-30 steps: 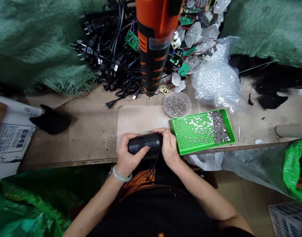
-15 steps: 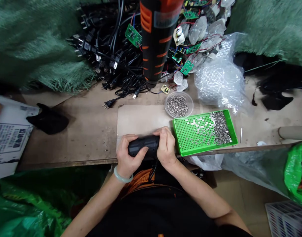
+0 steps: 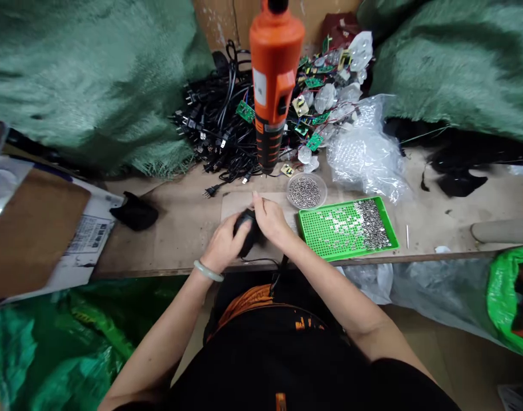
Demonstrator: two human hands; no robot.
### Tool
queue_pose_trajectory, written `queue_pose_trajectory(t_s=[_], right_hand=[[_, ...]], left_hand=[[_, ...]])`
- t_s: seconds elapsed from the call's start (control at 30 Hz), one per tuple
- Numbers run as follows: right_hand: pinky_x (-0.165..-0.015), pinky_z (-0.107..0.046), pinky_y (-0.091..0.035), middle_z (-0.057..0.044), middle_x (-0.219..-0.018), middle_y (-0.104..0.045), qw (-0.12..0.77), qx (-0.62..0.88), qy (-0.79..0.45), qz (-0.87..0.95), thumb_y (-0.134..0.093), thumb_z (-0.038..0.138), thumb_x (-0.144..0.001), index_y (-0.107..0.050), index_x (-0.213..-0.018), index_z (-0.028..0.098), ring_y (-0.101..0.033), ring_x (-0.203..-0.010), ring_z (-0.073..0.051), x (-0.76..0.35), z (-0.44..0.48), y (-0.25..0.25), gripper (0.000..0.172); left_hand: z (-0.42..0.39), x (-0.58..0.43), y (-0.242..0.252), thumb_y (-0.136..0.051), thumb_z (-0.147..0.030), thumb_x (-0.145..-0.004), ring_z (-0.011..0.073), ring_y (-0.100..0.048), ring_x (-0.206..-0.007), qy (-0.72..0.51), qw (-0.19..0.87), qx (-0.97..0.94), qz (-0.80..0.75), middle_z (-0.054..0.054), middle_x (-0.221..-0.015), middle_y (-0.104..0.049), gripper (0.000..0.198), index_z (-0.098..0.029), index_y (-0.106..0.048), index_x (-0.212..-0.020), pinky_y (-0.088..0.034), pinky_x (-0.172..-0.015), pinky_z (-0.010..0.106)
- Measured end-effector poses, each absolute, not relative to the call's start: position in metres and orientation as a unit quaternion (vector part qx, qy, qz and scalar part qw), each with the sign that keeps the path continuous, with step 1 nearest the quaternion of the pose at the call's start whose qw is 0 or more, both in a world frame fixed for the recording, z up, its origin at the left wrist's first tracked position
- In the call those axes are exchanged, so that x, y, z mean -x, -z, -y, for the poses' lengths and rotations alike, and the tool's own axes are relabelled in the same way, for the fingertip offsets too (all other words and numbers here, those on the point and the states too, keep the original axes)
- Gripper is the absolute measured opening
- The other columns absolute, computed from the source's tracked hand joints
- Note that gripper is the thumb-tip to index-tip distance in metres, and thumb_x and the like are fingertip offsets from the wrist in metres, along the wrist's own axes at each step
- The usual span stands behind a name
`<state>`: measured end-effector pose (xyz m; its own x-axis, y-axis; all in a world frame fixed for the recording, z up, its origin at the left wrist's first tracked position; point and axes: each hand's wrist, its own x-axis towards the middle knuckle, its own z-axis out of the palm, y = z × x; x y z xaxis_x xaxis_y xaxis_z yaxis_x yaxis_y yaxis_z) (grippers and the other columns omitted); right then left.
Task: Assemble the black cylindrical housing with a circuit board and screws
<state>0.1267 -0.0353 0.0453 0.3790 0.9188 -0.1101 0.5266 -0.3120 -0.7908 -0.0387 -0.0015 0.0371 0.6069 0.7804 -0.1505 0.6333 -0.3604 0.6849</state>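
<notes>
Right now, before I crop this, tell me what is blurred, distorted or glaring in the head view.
In the head view, the black cylindrical object between the left hand and right hand looks motion-blurred, the orange electric screwdriver looms large through wide-angle distortion, and the bubble wrap shows small bright glints.

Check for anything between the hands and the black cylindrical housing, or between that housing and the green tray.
Nothing separates the left hand or the right hand from the black cylindrical housing; both are on it. Toward the green perforated tray, only the right hand lies in the way.
</notes>
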Motion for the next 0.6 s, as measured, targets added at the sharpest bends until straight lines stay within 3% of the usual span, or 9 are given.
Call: queue_pose_trajectory(t_s=[0.13,0.33,0.47,0.6], right_hand=[[-0.097,-0.036,-0.048,-0.013,-0.102,-0.07,0.307,0.744,-0.194,0.561,-0.038,0.04,-0.112,-0.073,-0.103,0.013,-0.065,-0.103,-0.025,-0.126,0.065,-0.065,0.045],[-0.089,-0.045,-0.051,-0.015,-0.11,-0.065,0.188,0.748,-0.128,0.624,-0.061,0.039,-0.102,-0.073,-0.114,0.012,-0.058,-0.1,-0.031,-0.125,0.15,-0.064,0.032],[-0.086,-0.045,-0.048,-0.013,-0.099,-0.069,0.129,0.728,-0.119,0.663,-0.062,0.021,-0.099,-0.076,-0.1,0.015,-0.059,-0.098,-0.031,-0.126,0.171,-0.046,0.015],[-0.08,-0.042,-0.044,-0.009,-0.081,-0.069,0.12,0.719,-0.122,0.673,-0.058,0.007,-0.095,-0.075,-0.083,0.016,-0.06,-0.086,-0.027,-0.131,0.166,-0.041,0.022]], left_hand=[[-0.005,0.041,-0.028,-0.043,-0.063,-0.1,0.0346,-0.067,-0.122,-0.098,0.42,-0.739,-0.518,0.018,-0.125,-0.072,0.063,-0.015,-0.063,-0.134,-0.051,-0.106,0.051],[-0.012,0.046,-0.032,-0.044,-0.06,-0.101,0.0323,-0.061,-0.134,-0.095,0.481,-0.724,-0.486,0.019,-0.145,-0.063,0.066,-0.014,-0.051,-0.149,-0.044,-0.117,0.05],[-0.008,0.048,-0.028,-0.046,-0.06,-0.102,0.0318,-0.052,-0.145,-0.112,0.489,-0.709,-0.495,0.018,-0.156,-0.054,0.069,-0.017,-0.044,-0.156,-0.038,-0.123,0.051],[-0.002,0.046,-0.02,-0.044,-0.061,-0.103,0.0313,-0.042,-0.153,-0.139,0.493,-0.699,-0.499,0.019,-0.164,-0.044,0.072,-0.015,-0.04,-0.158,-0.03,-0.128,0.05]])
